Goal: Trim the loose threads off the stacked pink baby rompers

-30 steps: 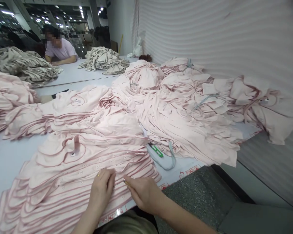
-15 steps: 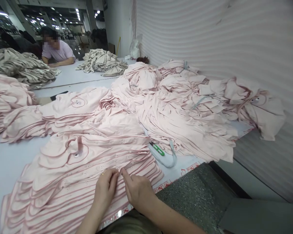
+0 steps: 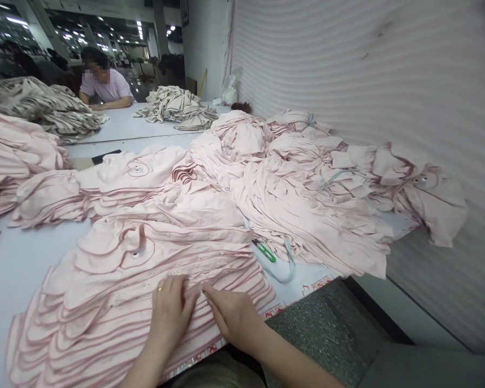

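In front of me lies a layered stack of pale pink garments (image 3: 117,302), with darker pink edging and small round buttons or snaps along their edges. On the stack's near side, my left hand (image 3: 170,310) has its fingers curled and closed on the edge of a pink garment; a ring shows on one finger. Just right of it, my right hand (image 3: 236,319) pinches with thumb and forefinger at the same edge, a tiny shiny spot showing at the fingertips. The fingertips of both hands are close together, partly hiding the cloth between them.
Green thread snips (image 3: 264,251) lie beside a pale blue cloth strip (image 3: 290,264) right of the stack. Heaped pink garments (image 3: 291,199) cover the table's right and far side. Beige cloth piles (image 3: 175,105) lie beyond, near a person (image 3: 109,86) leaning on the table. The table edge (image 3: 303,296) runs close by.
The view has shifted slightly, so the scene sits further right. My left hand has turned a little and its fingers have spread over the cloth; the fingertips of my two hands are slightly further apart.
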The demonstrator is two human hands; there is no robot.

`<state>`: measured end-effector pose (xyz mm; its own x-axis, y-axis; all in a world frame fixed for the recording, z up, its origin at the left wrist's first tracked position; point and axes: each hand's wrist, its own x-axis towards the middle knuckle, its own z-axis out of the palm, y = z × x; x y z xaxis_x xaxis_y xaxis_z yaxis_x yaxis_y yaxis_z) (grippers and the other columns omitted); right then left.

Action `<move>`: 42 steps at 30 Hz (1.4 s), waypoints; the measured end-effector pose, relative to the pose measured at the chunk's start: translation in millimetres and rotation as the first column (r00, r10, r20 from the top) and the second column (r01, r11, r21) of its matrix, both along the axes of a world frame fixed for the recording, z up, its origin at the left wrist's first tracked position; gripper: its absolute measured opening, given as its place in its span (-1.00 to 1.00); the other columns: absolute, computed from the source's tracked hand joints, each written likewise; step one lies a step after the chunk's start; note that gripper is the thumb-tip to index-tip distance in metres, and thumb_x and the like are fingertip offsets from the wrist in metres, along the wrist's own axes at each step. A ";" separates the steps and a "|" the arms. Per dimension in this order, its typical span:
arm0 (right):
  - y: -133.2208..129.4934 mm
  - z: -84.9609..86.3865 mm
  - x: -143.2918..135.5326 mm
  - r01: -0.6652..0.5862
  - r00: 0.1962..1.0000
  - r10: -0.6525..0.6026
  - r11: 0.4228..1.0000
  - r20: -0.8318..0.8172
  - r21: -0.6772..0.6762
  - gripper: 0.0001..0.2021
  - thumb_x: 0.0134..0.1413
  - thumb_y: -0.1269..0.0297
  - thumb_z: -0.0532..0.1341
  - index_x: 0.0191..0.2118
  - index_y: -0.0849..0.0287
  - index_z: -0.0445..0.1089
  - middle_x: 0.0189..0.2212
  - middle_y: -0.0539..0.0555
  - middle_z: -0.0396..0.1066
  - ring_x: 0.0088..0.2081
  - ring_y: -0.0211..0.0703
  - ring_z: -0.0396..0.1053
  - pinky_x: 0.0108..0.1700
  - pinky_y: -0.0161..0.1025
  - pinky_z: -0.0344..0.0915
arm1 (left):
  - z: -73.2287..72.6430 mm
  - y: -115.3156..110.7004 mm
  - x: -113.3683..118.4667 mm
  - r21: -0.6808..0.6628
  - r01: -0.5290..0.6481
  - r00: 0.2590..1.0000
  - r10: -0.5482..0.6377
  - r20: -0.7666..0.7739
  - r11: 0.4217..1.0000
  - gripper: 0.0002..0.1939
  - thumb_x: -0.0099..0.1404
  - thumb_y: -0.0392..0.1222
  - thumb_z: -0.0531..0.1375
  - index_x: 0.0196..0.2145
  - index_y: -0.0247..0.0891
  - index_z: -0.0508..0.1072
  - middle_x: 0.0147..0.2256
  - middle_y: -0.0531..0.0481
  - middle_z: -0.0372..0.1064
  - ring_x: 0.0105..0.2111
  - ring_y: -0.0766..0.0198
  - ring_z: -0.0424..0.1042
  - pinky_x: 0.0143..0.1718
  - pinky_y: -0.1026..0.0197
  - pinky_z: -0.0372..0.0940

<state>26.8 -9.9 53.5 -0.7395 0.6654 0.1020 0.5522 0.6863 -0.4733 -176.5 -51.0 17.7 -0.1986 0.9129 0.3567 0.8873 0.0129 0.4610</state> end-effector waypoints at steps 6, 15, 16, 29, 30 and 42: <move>-13.2 0.0 -16.5 -0.084 0.996 0.083 0.995 -0.020 -0.061 -0.63 0.26 0.36 0.01 0.16 0.17 0.25 -0.34 0.07 0.54 -0.33 -0.13 0.50 -0.33 -0.32 0.26 | -2.4 -26.3 -27.2 0.004 0.090 0.995 -0.090 0.035 0.996 -0.80 0.36 -0.09 0.08 -0.32 -0.15 0.46 -0.37 0.01 0.48 -0.33 0.23 0.46 -0.29 0.19 0.30; -27.5 -10.2 -67.7 -0.030 0.932 0.005 0.998 0.363 0.063 -0.41 0.05 0.50 0.12 0.25 0.40 0.16 -0.38 0.25 0.49 -0.39 0.02 0.48 -0.41 -0.21 0.30 | -7.6 -32.2 -19.2 0.077 0.122 0.992 -0.119 -0.035 0.990 -0.82 0.35 -0.23 0.06 -0.26 -0.17 0.47 -0.39 0.01 0.50 -0.37 0.23 0.46 -0.31 0.19 0.30; -26.5 -7.2 -61.4 -0.077 0.937 0.054 0.996 0.344 0.052 -0.41 0.06 0.50 0.12 0.26 0.36 0.16 -0.37 0.23 0.49 -0.38 0.02 0.48 -0.39 -0.21 0.31 | -6.5 -29.8 -19.7 0.074 0.111 0.993 -0.108 -0.037 0.991 -0.82 0.35 -0.22 0.06 -0.30 -0.18 0.47 -0.40 0.01 0.49 -0.39 0.24 0.45 -0.33 0.19 0.29; -38.4 1.6 -58.1 -0.129 0.992 0.127 0.987 -0.022 -0.093 -0.63 0.30 0.34 -0.02 0.17 0.15 0.24 -0.32 0.08 0.54 -0.31 -0.13 0.51 -0.28 -0.32 0.30 | 1.5 -64.0 -63.6 0.033 -0.018 0.998 0.020 -0.063 0.999 -0.84 0.36 -0.15 0.08 -0.31 -0.16 0.45 -0.34 0.01 0.47 -0.30 0.18 0.42 -0.30 0.15 0.25; -40.2 1.8 -61.4 -0.134 0.991 0.133 0.987 -0.019 -0.093 -0.62 0.29 0.34 -0.02 0.17 0.15 0.25 -0.32 0.08 0.54 -0.30 -0.12 0.51 -0.28 -0.32 0.31 | 0.4 -65.2 -66.4 0.055 -0.007 0.999 0.009 -0.031 0.998 -0.82 0.38 -0.14 0.07 -0.29 -0.16 0.45 -0.33 0.02 0.48 -0.30 0.20 0.43 -0.28 0.16 0.26; -52.9 -0.8 -112.0 -0.108 0.912 0.090 0.994 0.400 0.023 -0.39 0.04 0.51 0.12 0.27 0.32 0.16 -0.34 0.24 0.50 -0.37 0.04 0.49 -0.38 -0.20 0.35 | -3.3 -55.1 -62.0 0.079 0.017 0.992 -0.007 -0.129 0.997 -0.81 0.34 -0.29 0.03 -0.36 -0.21 0.42 -0.44 0.02 0.43 -0.40 0.19 0.39 -0.33 0.16 0.23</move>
<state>-85.3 -62.8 52.6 -0.7870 0.5879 -0.1869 0.6164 0.7625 -0.1969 -238.5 -106.2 14.5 -0.1357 0.8824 0.4504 0.9389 -0.0305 0.3427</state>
